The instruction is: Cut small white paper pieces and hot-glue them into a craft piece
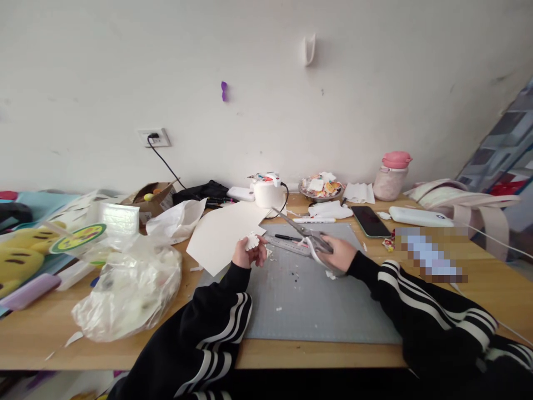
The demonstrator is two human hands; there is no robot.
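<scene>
a crumpled translucent plastic bag [133, 291] lies at the left on the light wooden table [208, 355]. next comes a large sheet of white paper [222, 233], flat, its right part reaching the grey cutting mat [316, 314]. beside that sheet, above the mat's left part, the left hand [250, 253] pinches a small white scalloped piece [252, 241] in its fingers. farther right, the right hand [341, 253] grips grey metal scissors [300, 228] over the mat, blades pointing up and left, well apart from the piece. a dark-screened phone [370, 221] lies beyond the right hand.
</scene>
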